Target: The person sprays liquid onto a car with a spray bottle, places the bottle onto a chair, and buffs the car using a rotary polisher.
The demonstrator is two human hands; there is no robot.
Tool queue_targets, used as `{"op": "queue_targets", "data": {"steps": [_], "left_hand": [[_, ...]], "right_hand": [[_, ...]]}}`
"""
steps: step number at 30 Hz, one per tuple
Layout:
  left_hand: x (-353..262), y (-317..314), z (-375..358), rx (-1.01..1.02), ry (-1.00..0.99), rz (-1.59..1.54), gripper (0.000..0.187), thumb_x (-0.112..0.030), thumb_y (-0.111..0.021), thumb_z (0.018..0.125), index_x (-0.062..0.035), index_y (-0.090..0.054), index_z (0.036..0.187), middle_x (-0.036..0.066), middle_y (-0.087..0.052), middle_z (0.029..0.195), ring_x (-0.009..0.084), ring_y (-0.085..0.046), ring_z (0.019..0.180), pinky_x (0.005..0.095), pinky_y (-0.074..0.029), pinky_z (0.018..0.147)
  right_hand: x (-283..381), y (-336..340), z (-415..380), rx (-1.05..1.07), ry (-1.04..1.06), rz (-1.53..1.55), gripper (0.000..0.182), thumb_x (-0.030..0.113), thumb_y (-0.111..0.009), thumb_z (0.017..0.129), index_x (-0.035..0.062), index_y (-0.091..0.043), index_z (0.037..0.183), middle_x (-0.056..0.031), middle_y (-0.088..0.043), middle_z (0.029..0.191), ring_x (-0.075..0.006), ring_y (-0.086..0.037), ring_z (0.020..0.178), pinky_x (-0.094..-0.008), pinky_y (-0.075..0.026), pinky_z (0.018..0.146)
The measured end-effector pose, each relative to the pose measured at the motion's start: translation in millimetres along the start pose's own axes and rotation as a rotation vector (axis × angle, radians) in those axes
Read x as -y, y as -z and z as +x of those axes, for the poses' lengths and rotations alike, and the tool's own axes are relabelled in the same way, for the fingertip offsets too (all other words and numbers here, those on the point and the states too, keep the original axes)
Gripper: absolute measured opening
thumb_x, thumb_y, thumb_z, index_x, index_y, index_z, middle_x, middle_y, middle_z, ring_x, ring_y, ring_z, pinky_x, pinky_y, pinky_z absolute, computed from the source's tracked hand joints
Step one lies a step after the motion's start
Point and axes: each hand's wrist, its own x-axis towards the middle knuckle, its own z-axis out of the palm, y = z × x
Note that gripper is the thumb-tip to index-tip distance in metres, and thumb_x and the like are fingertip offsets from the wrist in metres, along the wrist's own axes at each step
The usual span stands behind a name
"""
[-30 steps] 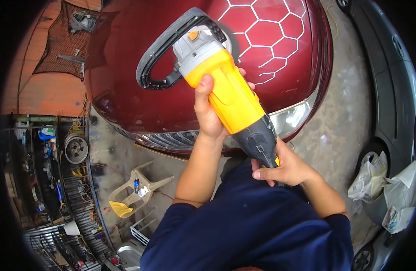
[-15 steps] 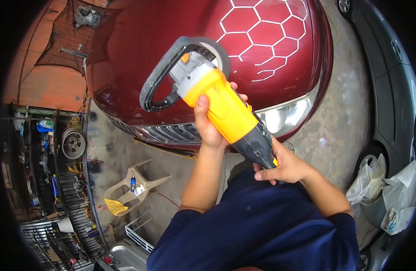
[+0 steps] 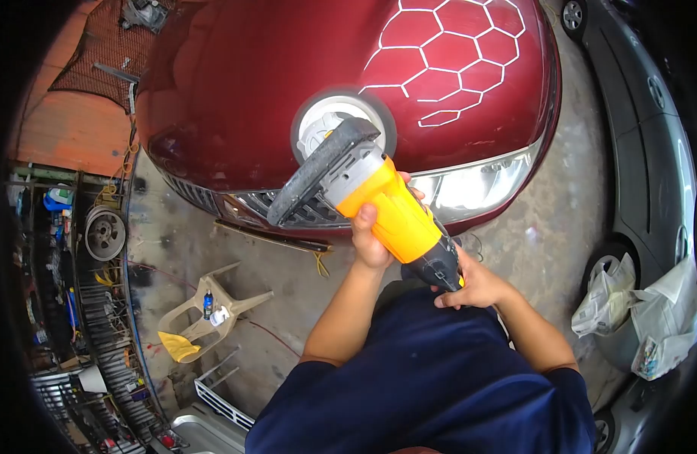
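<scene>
Both hands grip a yellow and black car polisher (image 3: 398, 214) with a grey head and a black D-shaped front handle. My left hand (image 3: 373, 236) wraps round the yellow body from below, its thumb on top. My right hand (image 3: 473, 281) is closed round the black rear grip. At the far end, the round pad (image 3: 309, 125) overlaps the front of the dark red car hood (image 3: 250, 98). White tape lines (image 3: 460, 70) form a hexagon pattern on the hood's right side, beyond the pad. The headlight (image 3: 477, 185) lies just right of the polisher.
A grey car (image 3: 644, 151) stands at the right, with plastic bags (image 3: 666, 318) by it. On the left are a cream plastic chair (image 3: 246, 304) with a blue bottle and yellow cloth, a wheel rim (image 3: 105, 234) and cluttered shelving (image 3: 121, 333).
The polisher's head has swung down and its pad now faces the hood more flatly, showing more of its round back. Both hands keep hold of it. The camera view has shifted slightly.
</scene>
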Motion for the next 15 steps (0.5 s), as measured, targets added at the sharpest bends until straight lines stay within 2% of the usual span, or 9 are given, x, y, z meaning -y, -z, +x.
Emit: {"op": "queue_targets", "data": {"steps": [3, 6, 8, 11, 12, 13, 15], "left_hand": [[0.3, 9.9, -12.4, -0.01, -0.022, 0.004, 0.086, -0.066, -0.069, 0.092, -0.0009, -0.052, 0.146, 0.02, -0.068, 0.122, 0.0299, -0.072, 0.107, 0.0456, -0.061, 0.093], [7.4, 28.2, -24.4, 0.031, -0.06, -0.009, 0.092, -0.072, -0.061, 0.095, 0.0017, -0.049, 0.149, 0.019, -0.067, 0.124, 0.0311, -0.072, 0.111, 0.0504, -0.061, 0.099], [6.2, 30.0, -35.4, -0.025, -0.072, -0.017, 0.093, -0.072, -0.062, 0.094, 0.0013, -0.048, 0.15, 0.019, -0.066, 0.126, 0.0313, -0.071, 0.112, 0.0513, -0.061, 0.101], [1.8, 28.2, -50.9, -0.085, -0.104, 0.006, 0.093, -0.073, -0.062, 0.094, 0.0006, -0.048, 0.15, 0.018, -0.064, 0.13, 0.0314, -0.071, 0.113, 0.0522, -0.061, 0.102], [-1.2, 25.7, -52.0, -0.095, -0.117, 0.018, 0.093, -0.073, -0.062, 0.094, 0.0004, -0.048, 0.15, 0.018, -0.064, 0.131, 0.0315, -0.071, 0.114, 0.0524, -0.061, 0.102], [-3.1, 22.6, -51.1, -0.105, -0.129, 0.028, 0.093, -0.073, -0.062, 0.094, 0.0002, -0.047, 0.15, 0.018, -0.063, 0.132, 0.0315, -0.071, 0.114, 0.0527, -0.061, 0.102], [-2.9, 8.9, -46.3, -0.111, -0.085, 0.026, 0.092, -0.073, -0.06, 0.094, 0.0015, -0.05, 0.148, 0.02, -0.067, 0.123, 0.0306, -0.072, 0.111, 0.0519, -0.062, 0.099]], "right_hand": [[-6.8, -6.1, 4.1, 0.013, -0.005, -0.035, 0.112, -0.006, -0.086, 0.078, 0.018, -0.024, 0.169, -0.0076, -0.066, 0.107, -0.0135, -0.068, 0.08, -0.0285, -0.057, 0.06], [-10.8, -6.0, 7.0, 0.052, -0.009, -0.074, 0.109, -0.006, -0.085, 0.078, 0.0173, -0.027, 0.168, -0.0062, -0.066, 0.107, -0.0129, -0.067, 0.08, -0.0282, -0.057, 0.06], [-12.9, -7.9, 9.4, 0.076, -0.005, -0.094, 0.107, -0.005, -0.085, 0.078, 0.0168, -0.03, 0.166, -0.0054, -0.067, 0.106, -0.0119, -0.066, 0.079, -0.0274, -0.056, 0.058], [-6.3, -11.8, 7.9, 0.116, -0.048, -0.077, 0.103, -0.005, -0.086, 0.078, 0.0135, -0.034, 0.165, -0.0045, -0.067, 0.111, -0.0121, -0.067, 0.088, -0.0283, -0.059, 0.072], [-11.0, -14.1, 11.8, 0.134, 0.115, -0.132, 0.102, -0.006, -0.087, 0.077, 0.009, -0.036, 0.164, -0.005, -0.066, 0.125, -0.0146, -0.065, 0.11, -0.0313, -0.055, 0.099], [-12.9, -14.8, 8.7, 0.115, 0.152, -0.132, 0.102, -0.006, -0.087, 0.077, 0.0079, -0.036, 0.164, -0.0054, -0.064, 0.13, -0.0152, -0.062, 0.117, -0.0325, -0.05, 0.105], [-8.8, -16.1, -1.4, 0.079, 0.217, -0.138, 0.103, -0.005, -0.088, 0.076, 0.0057, -0.036, 0.164, -0.006, -0.061, 0.141, -0.0164, -0.055, 0.132, -0.0348, -0.042, 0.118]]}}
